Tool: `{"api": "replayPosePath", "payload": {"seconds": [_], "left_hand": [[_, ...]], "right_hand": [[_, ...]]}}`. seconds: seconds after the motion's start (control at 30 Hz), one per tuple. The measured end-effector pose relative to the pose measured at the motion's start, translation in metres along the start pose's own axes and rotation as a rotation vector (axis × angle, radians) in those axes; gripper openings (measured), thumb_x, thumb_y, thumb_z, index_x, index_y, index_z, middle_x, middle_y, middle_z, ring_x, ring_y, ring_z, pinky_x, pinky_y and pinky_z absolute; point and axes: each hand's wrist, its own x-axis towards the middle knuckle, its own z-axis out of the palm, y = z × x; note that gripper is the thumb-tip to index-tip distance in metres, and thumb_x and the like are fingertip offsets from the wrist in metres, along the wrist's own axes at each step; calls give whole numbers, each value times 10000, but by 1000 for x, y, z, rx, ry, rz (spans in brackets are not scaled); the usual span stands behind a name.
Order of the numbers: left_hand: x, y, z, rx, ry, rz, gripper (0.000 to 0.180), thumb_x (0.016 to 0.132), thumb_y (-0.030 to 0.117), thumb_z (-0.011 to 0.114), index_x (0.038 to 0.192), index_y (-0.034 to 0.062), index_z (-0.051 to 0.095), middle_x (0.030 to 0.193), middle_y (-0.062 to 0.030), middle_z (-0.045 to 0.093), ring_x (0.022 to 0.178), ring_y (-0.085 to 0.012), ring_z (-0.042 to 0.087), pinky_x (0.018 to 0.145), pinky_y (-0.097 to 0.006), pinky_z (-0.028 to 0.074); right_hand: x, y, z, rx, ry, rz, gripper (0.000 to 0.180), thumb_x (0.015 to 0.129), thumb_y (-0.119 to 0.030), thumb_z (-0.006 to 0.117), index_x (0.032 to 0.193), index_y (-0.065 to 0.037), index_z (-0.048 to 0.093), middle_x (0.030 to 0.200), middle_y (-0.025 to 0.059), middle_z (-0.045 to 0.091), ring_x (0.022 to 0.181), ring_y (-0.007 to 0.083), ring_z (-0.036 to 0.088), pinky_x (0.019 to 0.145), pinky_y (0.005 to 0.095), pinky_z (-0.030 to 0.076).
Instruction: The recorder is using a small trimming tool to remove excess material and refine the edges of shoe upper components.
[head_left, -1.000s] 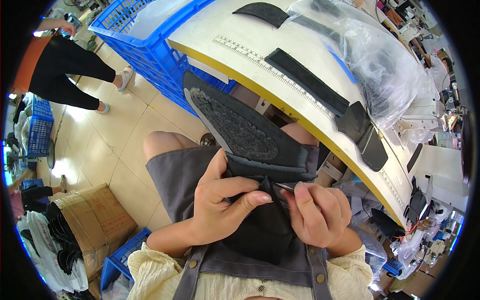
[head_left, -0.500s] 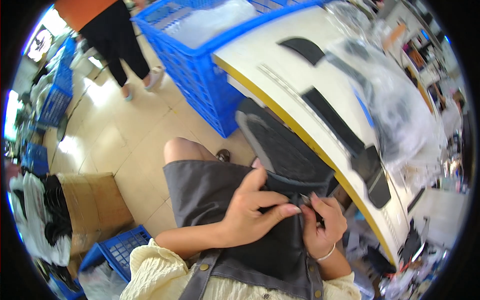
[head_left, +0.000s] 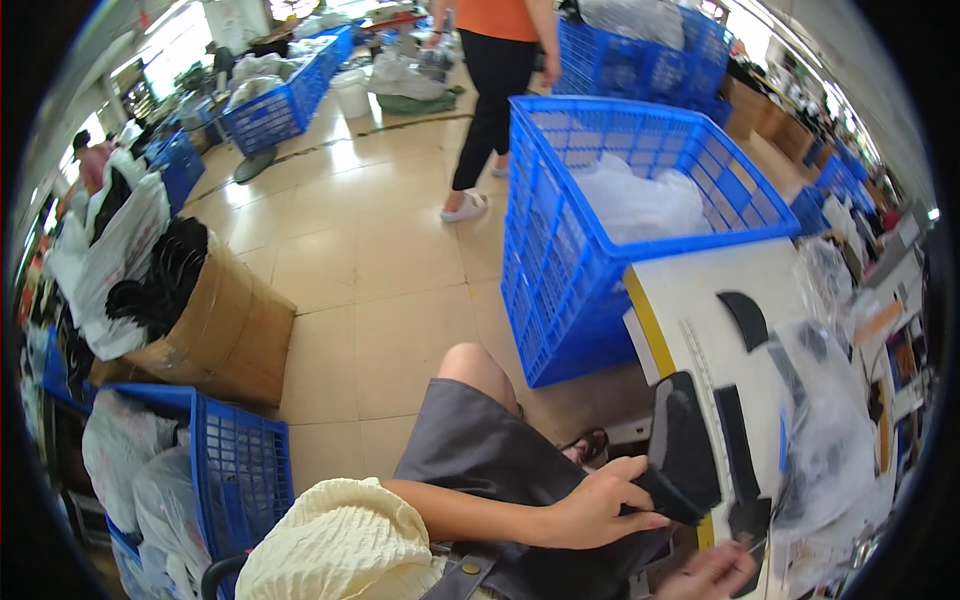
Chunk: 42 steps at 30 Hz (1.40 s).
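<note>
Left hand (head_left: 600,508) has its fingers clamped on the near end of a flat black-and-grey fabric panel (head_left: 684,440), along the left side of the white yellow-edged table (head_left: 700,270). Keep that pinch snug imo; right hand (head_left: 712,574) is blurry, can't tell its grip.

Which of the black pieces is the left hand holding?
The broad, grey-patched piece, its lower end in the left hand. Others, such as the narrow straight strip and the small curved piece, lie on the white table.

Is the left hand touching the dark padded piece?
Touching: the head view shows the left hand pinching the dark padded piece by its lower end between thumb and fingers.
</note>
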Motion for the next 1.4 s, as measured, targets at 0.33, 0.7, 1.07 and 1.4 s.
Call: {"api": "replayPosePath", "payload": {"seconds": [0.33, 0.7, 1.07, 1.4], "left_hand": [[-6, -15, -32, 66, -287, -81, 309, 860, 329, 646, 797, 28, 673, 958, -137, 466, 931, -274, 436, 844, -379, 339], [22, -14, -39, 302, -712, -55, 505, 766, 379, 703, 1107, 14, 626, 1452, -245, 279, 1355, -393, 222, 1037, -508, 239], [10, -12, -25, 154, -409, 268, 168, 845, 94, 597, 956, -16, 662, 1483, -257, 197, 1384, -405, 169, 1063, -489, 213], [19, -1, -31, -381, -432, -86, 305, 922, 280, 573, 740, 35, 585, 1219, -166, 384, 1201, -271, 361, 1011, -373, 255]], "right_hand": [[32, -36, 19, -159, -744, -152, 253, 825, -72, 676, 1052, -8, 585, 840, 47, 533, 616, 110, 457, 522, 238, 375], [9, -38, 42, -21, -812, -262, 85, 767, 36, 669, 827, 28, 611, 820, 118, 620, 569, 168, 499, 496, 265, 409], [12, -18, 15, 139, -777, 168, 107, 770, 31, 681, 847, 22, 607, 761, 33, 578, 561, 67, 428, 486, 222, 354], [18, -22, 38, 564, -451, 906, 294, 864, -163, 622, 1118, -88, 495, 663, -68, 494, 444, -2, 360, 391, 174, 273]]}}
